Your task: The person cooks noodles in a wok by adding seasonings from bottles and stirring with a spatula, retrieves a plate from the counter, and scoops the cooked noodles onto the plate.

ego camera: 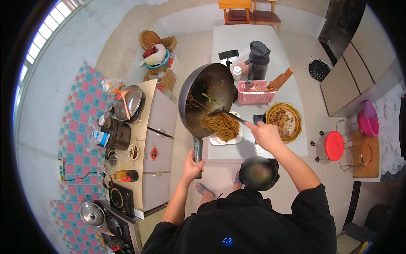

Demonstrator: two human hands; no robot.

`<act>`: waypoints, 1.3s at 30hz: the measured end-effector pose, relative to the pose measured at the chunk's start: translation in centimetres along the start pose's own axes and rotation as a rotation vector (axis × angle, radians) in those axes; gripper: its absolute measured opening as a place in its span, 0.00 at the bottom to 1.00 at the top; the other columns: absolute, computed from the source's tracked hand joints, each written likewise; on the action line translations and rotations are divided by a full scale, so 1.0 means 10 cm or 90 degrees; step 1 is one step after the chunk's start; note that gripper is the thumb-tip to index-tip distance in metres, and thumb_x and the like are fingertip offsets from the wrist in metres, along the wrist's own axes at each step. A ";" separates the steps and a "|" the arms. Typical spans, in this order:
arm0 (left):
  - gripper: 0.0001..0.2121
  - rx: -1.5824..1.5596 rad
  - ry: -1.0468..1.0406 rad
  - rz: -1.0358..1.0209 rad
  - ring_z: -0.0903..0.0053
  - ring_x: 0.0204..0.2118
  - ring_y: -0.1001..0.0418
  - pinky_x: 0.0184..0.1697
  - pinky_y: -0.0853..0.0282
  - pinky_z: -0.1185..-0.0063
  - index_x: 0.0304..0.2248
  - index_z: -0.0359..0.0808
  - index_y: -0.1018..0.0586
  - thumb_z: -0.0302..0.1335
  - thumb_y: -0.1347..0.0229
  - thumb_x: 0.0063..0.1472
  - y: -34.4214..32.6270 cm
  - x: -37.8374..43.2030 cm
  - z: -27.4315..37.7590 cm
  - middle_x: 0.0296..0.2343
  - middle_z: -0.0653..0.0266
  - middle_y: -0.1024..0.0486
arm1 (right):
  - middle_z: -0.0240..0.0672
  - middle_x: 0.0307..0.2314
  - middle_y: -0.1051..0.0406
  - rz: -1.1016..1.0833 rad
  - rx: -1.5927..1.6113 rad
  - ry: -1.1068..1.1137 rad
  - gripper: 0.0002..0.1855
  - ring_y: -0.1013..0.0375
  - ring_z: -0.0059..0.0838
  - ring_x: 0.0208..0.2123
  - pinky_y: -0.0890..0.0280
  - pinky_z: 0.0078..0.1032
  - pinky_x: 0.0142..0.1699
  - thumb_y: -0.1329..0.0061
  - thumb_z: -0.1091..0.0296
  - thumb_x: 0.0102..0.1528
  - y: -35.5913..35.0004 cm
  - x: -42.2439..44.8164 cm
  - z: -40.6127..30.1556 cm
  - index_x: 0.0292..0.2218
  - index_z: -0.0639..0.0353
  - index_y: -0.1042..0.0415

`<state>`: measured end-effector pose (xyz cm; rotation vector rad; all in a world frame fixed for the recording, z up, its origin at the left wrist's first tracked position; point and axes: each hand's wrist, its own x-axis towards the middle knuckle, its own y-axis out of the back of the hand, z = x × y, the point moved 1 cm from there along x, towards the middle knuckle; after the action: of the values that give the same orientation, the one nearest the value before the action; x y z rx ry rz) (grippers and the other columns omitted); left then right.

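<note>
My left hand [193,167] grips the long handle of a dark metal wok [190,92], which is tipped over a white plate [216,142]. Browned noodles [225,127] are heaped on the plate, and a few strands and a bit of green vegetable cling inside the wok. In my right hand [265,135] is the handle of a dark spatula [234,117], its head at the wok's rim against the noodles. A phone [259,119] lies just beyond this hand, beside a golden bowl [298,127] of meat in pale liquid.
On the white table [257,152] stand a pink basket [257,97] of utensils, a dark jug [259,62], a white bottle [237,73] and a phone on a stand [228,54]. A counter [139,127] with cookware is at left. At right is a red stool [334,146]; a black-lined bin [274,171] is near my feet.
</note>
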<state>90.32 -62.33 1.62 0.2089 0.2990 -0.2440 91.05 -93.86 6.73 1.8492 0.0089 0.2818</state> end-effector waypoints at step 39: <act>0.17 -0.002 0.027 -0.023 0.81 0.15 0.33 0.18 0.36 0.82 0.39 0.29 0.37 0.17 0.47 0.48 0.06 0.13 0.16 0.21 0.64 0.34 | 0.34 0.18 0.37 0.041 0.072 -0.039 0.20 0.33 0.37 0.18 0.37 0.33 0.24 0.51 0.68 0.47 0.12 -0.07 0.00 0.43 0.40 0.29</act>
<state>92.14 -62.42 2.81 0.2055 0.3462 -0.2745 90.23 -94.27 7.72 1.9719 -0.0791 0.2744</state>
